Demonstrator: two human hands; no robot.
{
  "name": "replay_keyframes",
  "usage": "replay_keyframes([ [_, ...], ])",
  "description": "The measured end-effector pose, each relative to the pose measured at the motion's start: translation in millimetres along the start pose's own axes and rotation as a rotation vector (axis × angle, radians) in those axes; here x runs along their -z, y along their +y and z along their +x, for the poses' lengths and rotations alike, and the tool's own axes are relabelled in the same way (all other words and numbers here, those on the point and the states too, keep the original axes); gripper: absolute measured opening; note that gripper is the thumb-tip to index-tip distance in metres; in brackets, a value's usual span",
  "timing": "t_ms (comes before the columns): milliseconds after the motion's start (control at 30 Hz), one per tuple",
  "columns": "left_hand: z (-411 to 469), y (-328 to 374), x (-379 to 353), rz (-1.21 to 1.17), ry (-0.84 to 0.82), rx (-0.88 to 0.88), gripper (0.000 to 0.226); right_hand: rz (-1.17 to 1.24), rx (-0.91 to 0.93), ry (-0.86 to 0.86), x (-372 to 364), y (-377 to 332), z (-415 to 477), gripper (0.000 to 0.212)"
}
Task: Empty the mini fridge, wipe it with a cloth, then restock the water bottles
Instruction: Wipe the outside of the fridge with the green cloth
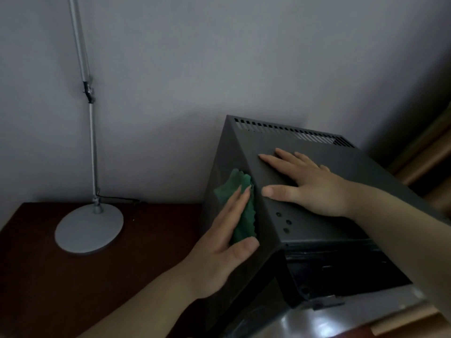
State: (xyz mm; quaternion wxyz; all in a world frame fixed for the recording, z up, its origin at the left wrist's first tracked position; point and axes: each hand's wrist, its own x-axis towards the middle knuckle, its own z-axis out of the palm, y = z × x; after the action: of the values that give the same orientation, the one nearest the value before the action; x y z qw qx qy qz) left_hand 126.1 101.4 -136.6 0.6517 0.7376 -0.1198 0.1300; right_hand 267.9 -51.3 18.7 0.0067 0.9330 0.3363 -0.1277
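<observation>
1. The mini fridge (305,228) stands at the right edge of the table (48,276), back to the wall (219,69); its inside is out of view.
2. The left hand (219,245), fingers straight and released, presses the green cloth (241,181) flat on the fridge's left side wall.
3. The right hand (312,184) lies flat and relaxed on the fridge's top, near its left edge.
4. The lamp base (89,229) stands towards the table's left edge, well apart from the fridge.

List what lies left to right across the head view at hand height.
From the left: lamp base → left hand, pressing the green cloth against the side of the mini fridge → right hand, flat on the fridge top.
</observation>
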Motion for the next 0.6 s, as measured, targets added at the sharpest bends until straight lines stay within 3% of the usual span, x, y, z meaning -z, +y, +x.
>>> replay_keyframes([
  [300,0.0,-1.8,-0.3,0.072,0.026,-0.032,0.085,0.045,0.008,-0.062,-3.7,2.7,-44.4,0.098],
  [467,4.4,2.1,-7.3,-0.038,0.032,0.008,0.083,0.055,-0.004,-0.039,-8.3,1.6,-53.1,0.099],
  [600,-19.3,3.9,-18.2,-0.096,0.022,-0.061,0.081,0.058,0.010,-0.004,-11.2,3.1,-51.4,0.101],
])
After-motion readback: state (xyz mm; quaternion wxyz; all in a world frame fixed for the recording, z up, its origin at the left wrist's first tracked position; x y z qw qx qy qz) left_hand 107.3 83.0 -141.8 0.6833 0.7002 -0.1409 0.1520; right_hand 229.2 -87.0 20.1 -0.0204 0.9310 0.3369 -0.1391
